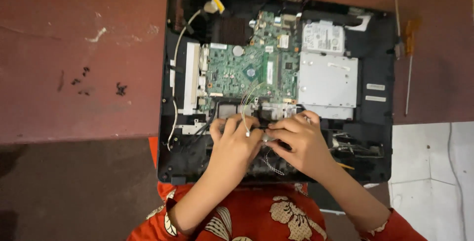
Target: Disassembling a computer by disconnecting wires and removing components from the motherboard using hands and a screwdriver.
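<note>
My left hand (232, 140) and right hand (296, 140) meet fingertip to fingertip, both pinching a small metal connector (267, 136) between them. Thin antenna wires (245, 108) run away from my fingers onto the green motherboard (249, 66) just beyond.

One opened computer chassis (380, 142), one green circuit board (247, 68), two screwdrivers (410, 63), two hands (269, 140), five loose screws (121, 89)
</note>
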